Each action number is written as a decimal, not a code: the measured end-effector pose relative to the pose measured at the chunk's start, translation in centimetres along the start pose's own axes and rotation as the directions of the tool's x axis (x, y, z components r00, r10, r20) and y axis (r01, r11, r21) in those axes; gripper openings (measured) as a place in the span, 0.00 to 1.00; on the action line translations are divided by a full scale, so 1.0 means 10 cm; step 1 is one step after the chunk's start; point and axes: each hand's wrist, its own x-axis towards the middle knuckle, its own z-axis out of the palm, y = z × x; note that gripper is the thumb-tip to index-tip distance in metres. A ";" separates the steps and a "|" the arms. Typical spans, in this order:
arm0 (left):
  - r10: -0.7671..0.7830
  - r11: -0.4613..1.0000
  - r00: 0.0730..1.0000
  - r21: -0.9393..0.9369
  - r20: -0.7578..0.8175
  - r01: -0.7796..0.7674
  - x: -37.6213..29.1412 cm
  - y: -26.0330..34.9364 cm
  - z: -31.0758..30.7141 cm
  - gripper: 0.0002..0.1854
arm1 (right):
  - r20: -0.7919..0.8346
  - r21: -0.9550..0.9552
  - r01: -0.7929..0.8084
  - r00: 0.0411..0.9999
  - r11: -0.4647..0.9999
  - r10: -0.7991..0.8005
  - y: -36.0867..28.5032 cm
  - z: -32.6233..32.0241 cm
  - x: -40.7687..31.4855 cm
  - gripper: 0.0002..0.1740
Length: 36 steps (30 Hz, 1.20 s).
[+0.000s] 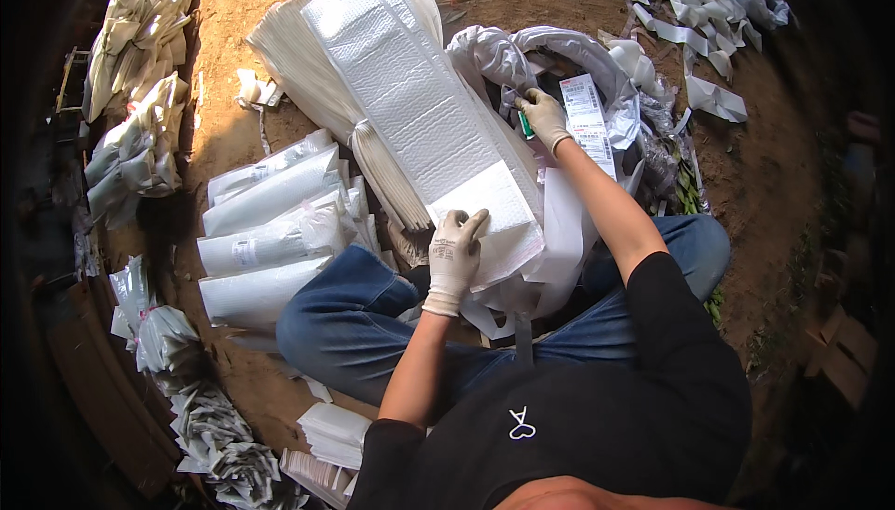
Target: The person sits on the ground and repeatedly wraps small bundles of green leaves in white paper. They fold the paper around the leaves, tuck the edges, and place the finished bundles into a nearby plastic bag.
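Note:
In a white glove, my left hand (454, 251) rests on the folded-over near end (487, 197) of a long white bubble-padded mailer (412, 83), its thumb and fingers apart. The mailer lies on a fanned stack of similar padded mailers (297, 55). My right hand (544, 117), also gloved, reaches into an open white plastic sack (577, 41) with its fingertips drawn together. What they touch is hard to make out. Beside those fingers is a small green object (526, 125). A strip of printed labels (587, 115) lies in the sack, right of the hand.
Rolled padded mailers (269, 213), some labelled, lie by my left knee. Tied bundles of mailers (140, 41) line the left side, with grey plastic bundles (217, 433) nearer. Scrap backing strips (706, 20) litter the dirt ground at upper right. A cardboard piece (842, 356) is far right.

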 end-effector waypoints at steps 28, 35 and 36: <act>-0.049 0.891 0.985 -0.453 -0.168 -0.033 0.07 0.57 -0.58 0.18 | -0.559 0.021 0.491 0.728 0.871 -0.397 -0.13 -2.30 -3.26 0.10; -0.113 0.938 0.994 -0.330 -0.010 0.103 0.12 0.47 -0.51 0.20 | -0.523 -0.113 -0.631 0.695 0.768 0.494 2.95 -2.59 -3.34 0.25; -0.083 0.947 0.997 -0.311 0.001 0.079 0.12 0.44 -0.49 0.20 | -0.553 -0.259 -0.617 0.726 0.743 0.410 3.27 -2.57 -3.38 0.30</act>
